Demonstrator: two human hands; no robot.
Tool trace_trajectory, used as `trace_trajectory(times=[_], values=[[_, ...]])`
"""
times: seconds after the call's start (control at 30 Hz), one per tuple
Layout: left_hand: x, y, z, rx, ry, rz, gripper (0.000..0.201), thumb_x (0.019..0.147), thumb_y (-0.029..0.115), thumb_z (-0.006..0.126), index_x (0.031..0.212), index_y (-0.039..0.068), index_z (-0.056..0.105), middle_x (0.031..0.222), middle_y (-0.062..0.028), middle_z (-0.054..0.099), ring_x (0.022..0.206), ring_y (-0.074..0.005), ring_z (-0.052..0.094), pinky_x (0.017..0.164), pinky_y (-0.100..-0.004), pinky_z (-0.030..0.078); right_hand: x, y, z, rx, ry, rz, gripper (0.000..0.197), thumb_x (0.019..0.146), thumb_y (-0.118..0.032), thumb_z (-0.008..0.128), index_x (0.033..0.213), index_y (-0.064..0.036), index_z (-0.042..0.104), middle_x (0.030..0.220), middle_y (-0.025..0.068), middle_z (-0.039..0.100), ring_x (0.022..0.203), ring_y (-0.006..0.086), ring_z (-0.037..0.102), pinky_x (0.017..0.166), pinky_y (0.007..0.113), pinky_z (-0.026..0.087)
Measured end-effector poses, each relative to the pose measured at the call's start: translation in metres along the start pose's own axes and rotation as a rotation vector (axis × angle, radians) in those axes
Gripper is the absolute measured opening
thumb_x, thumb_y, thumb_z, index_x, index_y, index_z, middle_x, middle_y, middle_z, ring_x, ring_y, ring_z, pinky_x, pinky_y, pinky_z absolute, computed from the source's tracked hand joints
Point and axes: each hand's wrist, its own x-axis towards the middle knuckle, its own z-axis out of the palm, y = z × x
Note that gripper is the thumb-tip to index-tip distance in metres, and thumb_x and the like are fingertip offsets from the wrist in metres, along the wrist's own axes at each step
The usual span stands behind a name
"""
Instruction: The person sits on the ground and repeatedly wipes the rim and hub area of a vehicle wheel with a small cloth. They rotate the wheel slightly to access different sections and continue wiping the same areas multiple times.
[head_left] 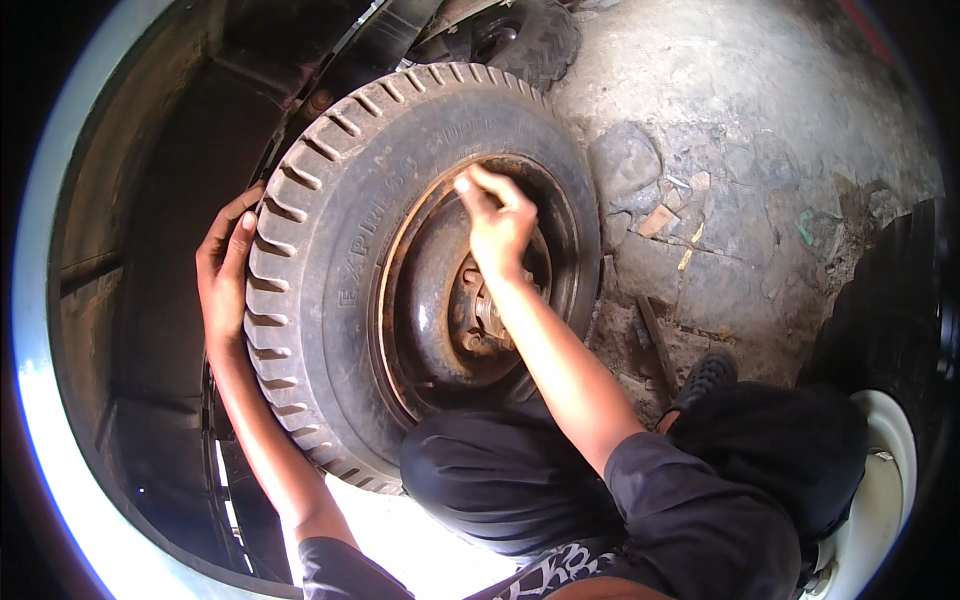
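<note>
At the bottom of the frame are the person's dark trousers (520, 480) and a bent knee, with a black shoe (708, 372) at the lower right. Just past the knee stands a big black tyre (330, 250), filling the middle of the frame. It sits upright on a rusty metal wheel (430, 290) with bolts in the middle (478, 310).

The left hand (225, 275) is at the left of the frame. Its fingers are spread flat against the bumpy tread on the outer edge of the tyre, pressing on it and not wrapped around anything.

The right hand (495, 225) is in the middle of the frame, reaching into the upper part of the wheel. Its fingers are curled in near the rim; I cannot tell if they pinch something small.

Farther off, at the upper right, is cracked stone ground (760, 150). Another tyre (530, 40) lies at the top. A white rim (890, 470) shows at the lower right edge.
</note>
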Motion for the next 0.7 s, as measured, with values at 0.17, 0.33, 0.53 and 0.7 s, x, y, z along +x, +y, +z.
trace_trajectory(times=[0.17, 0.33, 0.53, 0.7], values=[[0.002, 0.0, 0.001, -0.003, -0.003, -0.017, 0.042, 0.109, 0.029, 0.059, 0.138, 0.0, 0.069, 0.126, -0.0101, 0.074, 0.113, -0.0161, 0.068, 0.105, -0.0321, 0.05, -0.006, 0.001, 0.001, -0.037, 0.022, -0.058, 0.028, 0.094, -0.009, 0.084, 0.118, 0.0049, 0.078, 0.108, 0.0147, 0.082, 0.098, 0.0156, 0.075, 0.093, 0.032, 0.059], [0.001, 0.0, -0.001, -0.016, -0.021, -0.027, 0.042, 0.109, 0.029, 0.059, 0.139, 0.0, 0.069, 0.128, -0.0103, 0.073, 0.114, -0.0164, 0.068, 0.104, -0.032, 0.05, 0.021, 0.017, -0.007, 0.162, 0.108, 0.168, 0.029, 0.092, -0.006, 0.085, 0.117, 0.0064, 0.077, 0.108, 0.0165, 0.081, 0.098, 0.0159, 0.075, 0.091, 0.029, 0.06], [-0.002, -0.003, 0.005, -0.064, -0.032, -0.045, 0.041, 0.11, 0.027, 0.058, 0.14, 0.001, 0.068, 0.129, -0.0107, 0.074, 0.115, -0.0164, 0.068, 0.105, -0.0321, 0.05, 0.001, 0.007, -0.001, 0.053, 0.011, 0.092, 0.028, 0.092, -0.009, 0.087, 0.116, 0.0038, 0.079, 0.108, 0.0143, 0.082, 0.1, 0.0146, 0.075, 0.09, 0.028, 0.058], [0.0, 0.001, -0.002, -0.002, -0.012, -0.011, 0.041, 0.11, 0.027, 0.057, 0.139, 0.001, 0.068, 0.128, -0.0101, 0.074, 0.115, -0.0159, 0.068, 0.105, -0.0321, 0.05, -0.013, -0.002, 0.003, 0.118, -0.064, 0.017, 0.032, 0.093, -0.011, 0.086, 0.12, 0.0051, 0.077, 0.111, 0.0169, 0.081, 0.104, 0.018, 0.075, 0.098, 0.032, 0.058]])
